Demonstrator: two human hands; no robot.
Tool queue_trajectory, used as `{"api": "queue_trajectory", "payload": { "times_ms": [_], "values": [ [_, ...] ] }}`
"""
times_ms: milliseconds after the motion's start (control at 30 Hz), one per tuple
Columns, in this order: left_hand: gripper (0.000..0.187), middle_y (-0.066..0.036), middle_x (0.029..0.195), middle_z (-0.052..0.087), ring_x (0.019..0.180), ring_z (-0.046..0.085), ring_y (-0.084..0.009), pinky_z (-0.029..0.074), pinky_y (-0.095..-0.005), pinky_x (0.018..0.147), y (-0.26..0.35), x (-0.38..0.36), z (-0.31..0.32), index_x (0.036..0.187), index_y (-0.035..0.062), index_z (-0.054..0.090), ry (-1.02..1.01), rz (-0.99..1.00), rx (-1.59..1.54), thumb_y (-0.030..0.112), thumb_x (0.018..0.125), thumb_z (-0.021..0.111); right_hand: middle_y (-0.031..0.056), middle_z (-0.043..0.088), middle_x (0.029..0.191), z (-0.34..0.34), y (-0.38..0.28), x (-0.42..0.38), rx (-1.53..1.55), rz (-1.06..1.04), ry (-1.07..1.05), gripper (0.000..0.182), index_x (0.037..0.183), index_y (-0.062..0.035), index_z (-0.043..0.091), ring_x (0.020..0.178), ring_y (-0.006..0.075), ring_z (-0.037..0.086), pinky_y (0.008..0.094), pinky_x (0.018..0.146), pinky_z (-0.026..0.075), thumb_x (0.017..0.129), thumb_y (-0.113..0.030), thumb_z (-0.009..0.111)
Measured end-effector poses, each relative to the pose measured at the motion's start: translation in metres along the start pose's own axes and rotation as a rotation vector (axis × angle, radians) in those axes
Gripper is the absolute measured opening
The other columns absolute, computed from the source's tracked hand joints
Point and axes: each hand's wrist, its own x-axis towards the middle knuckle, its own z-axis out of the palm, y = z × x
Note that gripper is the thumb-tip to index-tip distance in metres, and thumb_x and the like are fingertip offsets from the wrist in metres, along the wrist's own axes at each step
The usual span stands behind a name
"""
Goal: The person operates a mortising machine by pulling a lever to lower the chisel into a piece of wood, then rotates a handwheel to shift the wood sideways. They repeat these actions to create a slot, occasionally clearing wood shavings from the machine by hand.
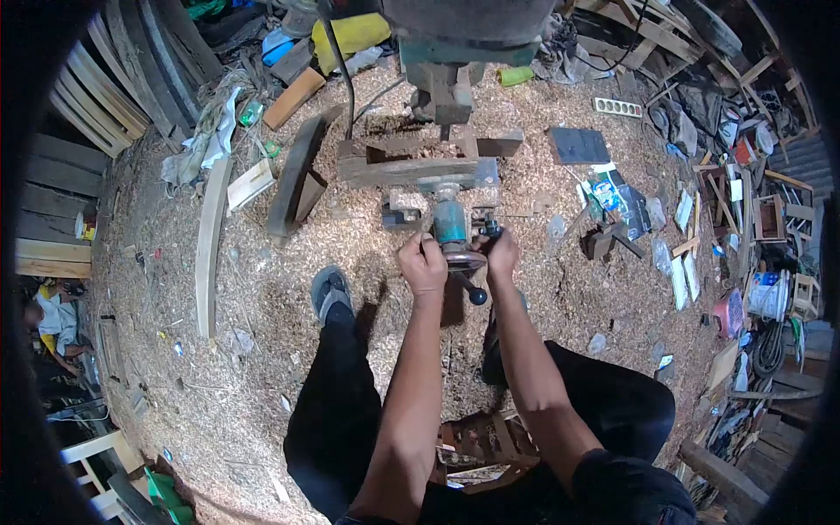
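My left hand (423,265) is closed round the left side of a metal handwheel (465,261) at the front of a green machine. On the right, my right hand (501,255) is closed on a dark handle (490,229) beside the wheel; its fingers are partly hidden. A lever with a black ball knob (478,297) sticks out below the wheel. Beyond my hands, a wooden workpiece (407,172) with a long slot lies across the machine's table. The machine head (468,52) stands over it, with a narrow bit (445,131) pointing down at the wood.
Wood shavings (262,350) cover the floor. Curved timber pieces (210,254) and a dark beam (297,179) lie to the left. A power strip (617,108), a dark board (577,145) and scrap lie on the right. Another person (57,319) sits at far left.
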Motion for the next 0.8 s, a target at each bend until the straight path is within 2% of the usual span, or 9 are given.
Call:
{"api": "queue_trajectory", "payload": {
  "times_ms": [67, 167, 267, 300, 400, 567, 667, 700, 800],
  "values": [
    [0.031, 0.001, 0.051, 0.036, 0.050, 0.035, -0.0079, 0.028, -0.0291, 0.046, 0.007, 0.001, -0.002, 0.058, 0.0015, 0.041, -0.027, -0.021, 0.028, 0.014, 0.086, 0.046, 0.0108, 0.060, 0.068, -0.022, 0.019, 0.046, 0.385, 0.560, -0.295, 0.057, 0.091, 0.0046, 0.058, 0.055, 0.0193, 0.056, 0.0347, 0.049, 0.047, 0.102, -0.042, 0.028],
    [0.031, 0.000, 0.052, 0.034, 0.051, 0.034, -0.0080, 0.028, -0.0294, 0.046, 0.010, 0.004, 0.000, 0.058, 0.0015, 0.039, -0.019, 0.018, 0.015, 0.013, 0.086, 0.045, 0.0087, 0.059, 0.068, -0.020, -0.016, 0.021, 0.250, 0.532, -0.202, 0.054, 0.092, 0.0053, 0.059, 0.055, 0.0200, 0.055, 0.0329, 0.051, 0.047, 0.099, -0.044, 0.039],
    [0.030, 0.000, 0.052, 0.033, 0.051, 0.034, -0.0082, 0.028, -0.0295, 0.046, 0.007, 0.000, -0.001, 0.058, 0.0014, 0.039, 0.000, 0.037, 0.036, 0.013, 0.086, 0.045, 0.0115, 0.060, 0.070, -0.006, -0.034, -0.024, -0.221, -0.252, -0.009, 0.050, 0.091, 0.0068, 0.060, 0.058, 0.0217, 0.057, 0.0337, 0.054, 0.046, 0.096, -0.042, 0.048],
    [0.030, 0.000, 0.052, 0.033, 0.051, 0.034, -0.0082, 0.028, -0.0296, 0.047, 0.010, 0.002, 0.000, 0.058, 0.0014, 0.039, 0.005, 0.051, 0.042, 0.013, 0.086, 0.045, 0.0171, 0.062, 0.072, -0.006, -0.037, -0.031, -0.559, -0.610, 0.022, 0.047, 0.088, 0.0079, 0.061, 0.063, 0.0229, 0.060, 0.0360, 0.058, 0.045, 0.094, -0.038, 0.055],
    [0.029, 0.000, 0.053, 0.034, 0.052, 0.034, -0.0082, 0.028, -0.0292, 0.047, 0.014, 0.002, -0.001, 0.059, 0.0009, 0.040, -0.009, 0.023, 0.023, 0.013, 0.085, 0.045, 0.0211, 0.061, 0.071, 0.006, -0.038, -0.046, -0.619, -0.463, 0.096, 0.047, 0.087, 0.0081, 0.061, 0.066, 0.0217, 0.060, 0.0378, 0.061, 0.045, 0.093, -0.038, 0.055],
    [0.027, 0.002, 0.054, 0.035, 0.053, 0.035, -0.0071, 0.028, -0.0274, 0.048, 0.003, 0.001, -0.001, 0.060, 0.0011, 0.042, -0.012, 0.026, -0.007, 0.011, 0.085, 0.045, 0.0149, 0.066, 0.076, 0.000, -0.005, -0.016, -0.097, -0.237, 0.096, 0.047, 0.088, 0.0088, 0.062, 0.068, 0.0297, 0.062, 0.0360, 0.060, 0.048, 0.098, -0.035, 0.047],
    [0.026, 0.002, 0.054, 0.036, 0.053, 0.035, -0.0067, 0.028, -0.0271, 0.048, 0.002, 0.000, -0.002, 0.060, 0.0011, 0.043, -0.025, 0.004, -0.029, 0.011, 0.085, 0.045, 0.0179, 0.065, 0.079, 0.010, -0.012, -0.007, 0.378, 0.200, 0.082, 0.044, 0.093, 0.0090, 0.056, 0.063, 0.0262, 0.060, 0.0350, 0.057, 0.049, 0.099, -0.031, 0.038],
    [0.026, 0.002, 0.054, 0.036, 0.053, 0.035, -0.0066, 0.028, -0.0271, 0.048, 0.004, 0.000, -0.001, 0.060, 0.0011, 0.043, -0.024, -0.002, -0.042, 0.011, 0.085, 0.045, 0.0207, 0.063, 0.082, -0.007, 0.006, 0.020, 0.506, 0.453, -0.179, 0.038, 0.096, 0.0076, 0.049, 0.058, 0.0224, 0.057, 0.0347, 0.055, 0.051, 0.098, -0.025, 0.029],
    [0.026, 0.002, 0.054, 0.036, 0.053, 0.035, -0.0068, 0.028, -0.0274, 0.047, 0.013, 0.000, -0.003, 0.060, 0.0011, 0.042, -0.030, -0.009, 0.015, 0.011, 0.084, 0.045, 0.0182, 0.061, 0.077, -0.004, -0.015, 0.023, 0.348, 0.583, -0.169, 0.034, 0.093, 0.0057, 0.049, 0.053, 0.0201, 0.054, 0.0306, 0.051, 0.048, 0.095, -0.018, 0.025]
  ]
}}
